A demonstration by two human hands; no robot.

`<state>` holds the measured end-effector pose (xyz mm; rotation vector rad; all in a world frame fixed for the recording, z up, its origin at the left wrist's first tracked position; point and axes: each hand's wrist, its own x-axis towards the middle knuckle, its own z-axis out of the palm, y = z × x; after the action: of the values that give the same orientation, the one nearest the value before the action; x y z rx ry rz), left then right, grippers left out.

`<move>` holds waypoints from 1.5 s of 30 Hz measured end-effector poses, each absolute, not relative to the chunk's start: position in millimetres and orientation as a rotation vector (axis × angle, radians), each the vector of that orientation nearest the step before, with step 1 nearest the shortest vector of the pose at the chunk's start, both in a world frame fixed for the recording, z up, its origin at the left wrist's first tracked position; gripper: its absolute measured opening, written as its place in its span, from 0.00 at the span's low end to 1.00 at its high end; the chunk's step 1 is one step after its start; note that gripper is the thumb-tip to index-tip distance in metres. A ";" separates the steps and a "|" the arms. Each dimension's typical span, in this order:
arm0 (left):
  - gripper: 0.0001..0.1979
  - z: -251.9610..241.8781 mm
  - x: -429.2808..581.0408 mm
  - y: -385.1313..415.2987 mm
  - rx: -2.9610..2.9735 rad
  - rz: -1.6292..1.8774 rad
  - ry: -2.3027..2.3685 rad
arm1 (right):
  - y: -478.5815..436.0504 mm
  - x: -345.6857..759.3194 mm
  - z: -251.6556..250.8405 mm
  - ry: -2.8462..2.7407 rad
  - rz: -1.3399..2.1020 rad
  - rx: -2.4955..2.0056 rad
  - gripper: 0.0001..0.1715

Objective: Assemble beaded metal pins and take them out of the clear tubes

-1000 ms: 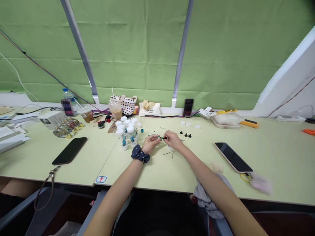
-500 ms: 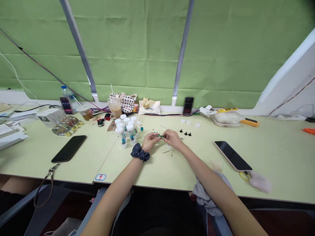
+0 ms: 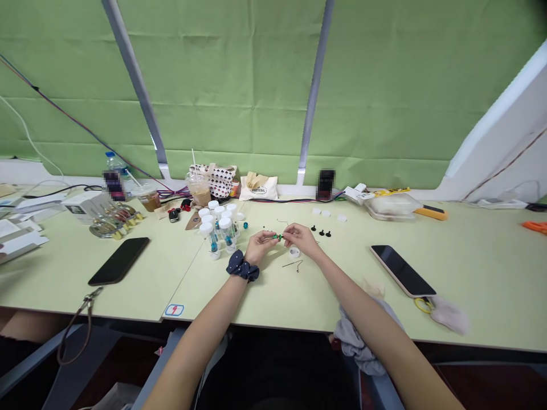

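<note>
While both hands meet over the table (image 3: 273,296), left hand (image 3: 260,246) and right hand (image 3: 300,239) pinch a small green beaded piece (image 3: 278,236) between fingertips. Left of them, capped clear vials (image 3: 217,230) hold blue-green beads; beyond, iced drink cups (image 3: 199,189).

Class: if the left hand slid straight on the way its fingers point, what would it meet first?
Probably the right hand, just past the green bead piece the left hand pinches; depth is unclear.
</note>
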<state>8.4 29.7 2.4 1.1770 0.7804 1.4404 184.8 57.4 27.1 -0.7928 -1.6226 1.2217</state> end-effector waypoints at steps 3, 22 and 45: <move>0.19 5.3 9.7 28.2 1.182 1.449 0.794 | 58.3 184.2 25.7 -1.584 1.290 -0.836 0.24; 0.18 3.8 5.6 30.2 1.210 1.436 0.717 | 55.5 189.6 30.5 -1.544 1.505 -0.918 0.27; 0.18 8.3 8.8 27.0 1.081 1.430 0.737 | 54.3 186.0 30.1 -1.590 1.447 -0.940 0.29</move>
<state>8.8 27.0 8.3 1.0815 0.7365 1.4298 186.0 54.3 30.1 -0.9402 -1.5896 1.4472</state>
